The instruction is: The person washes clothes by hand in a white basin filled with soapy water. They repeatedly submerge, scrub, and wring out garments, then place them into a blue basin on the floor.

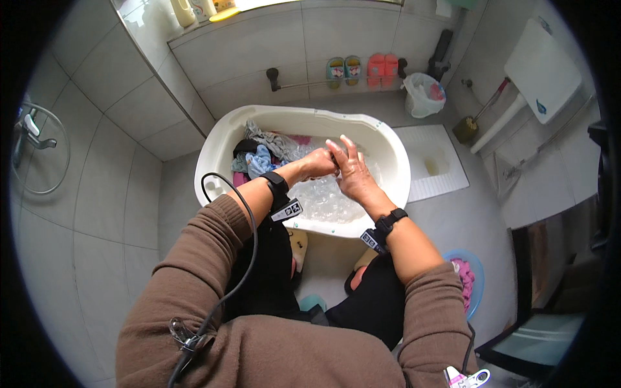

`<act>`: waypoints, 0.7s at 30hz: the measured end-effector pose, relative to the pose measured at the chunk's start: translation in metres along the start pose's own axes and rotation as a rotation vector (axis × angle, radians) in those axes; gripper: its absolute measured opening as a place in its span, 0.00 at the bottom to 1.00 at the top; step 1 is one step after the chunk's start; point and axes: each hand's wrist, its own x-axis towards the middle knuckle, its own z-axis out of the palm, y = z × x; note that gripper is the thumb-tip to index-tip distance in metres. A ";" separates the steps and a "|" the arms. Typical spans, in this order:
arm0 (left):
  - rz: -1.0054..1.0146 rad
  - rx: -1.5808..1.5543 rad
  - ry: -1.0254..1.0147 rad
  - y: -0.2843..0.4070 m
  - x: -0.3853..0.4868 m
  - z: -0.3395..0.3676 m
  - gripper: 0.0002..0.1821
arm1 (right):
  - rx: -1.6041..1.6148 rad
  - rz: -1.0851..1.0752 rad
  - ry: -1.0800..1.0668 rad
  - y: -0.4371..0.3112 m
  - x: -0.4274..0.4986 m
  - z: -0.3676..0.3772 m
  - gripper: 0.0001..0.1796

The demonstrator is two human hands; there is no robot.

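Observation:
Above the water in a white plastic baby bathtub point(388, 145), my hands meet, wet and touching. My left hand point(319, 163) is curled, its fingertips hidden against the other palm, so I cannot tell whether anything is inside it. My right hand point(355, 175) has its fingers raised and spread, and nothing shows between them. Clear, rippling water point(325, 199) lies beneath both hands. To their left, a heap of wet clothes rests in the tub, with a light blue garment point(258, 161), a black one point(246, 147) and a grey one point(274, 144).
A squat toilet point(429, 165) adjoins the tub's right side. Beyond it are a lined waste bin point(423, 99) and a toilet brush holder point(465, 130). A blue basin point(478, 286) with pink cloth stands at my right. From my left sleeve, a black cable point(254, 242) loops towards the tub.

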 end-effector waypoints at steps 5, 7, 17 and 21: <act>0.204 0.313 0.108 0.018 -0.013 -0.003 0.16 | 0.054 0.115 0.189 0.001 0.008 0.009 0.28; 0.156 0.391 0.177 0.024 -0.019 -0.003 0.12 | -0.023 0.147 0.073 0.002 0.014 0.005 0.21; 0.272 0.676 0.314 0.025 -0.027 -0.005 0.09 | -0.029 0.368 -0.152 -0.015 0.024 -0.013 0.11; 0.396 0.740 0.405 0.020 -0.026 -0.005 0.07 | 0.151 0.399 -0.155 -0.011 0.024 -0.012 0.15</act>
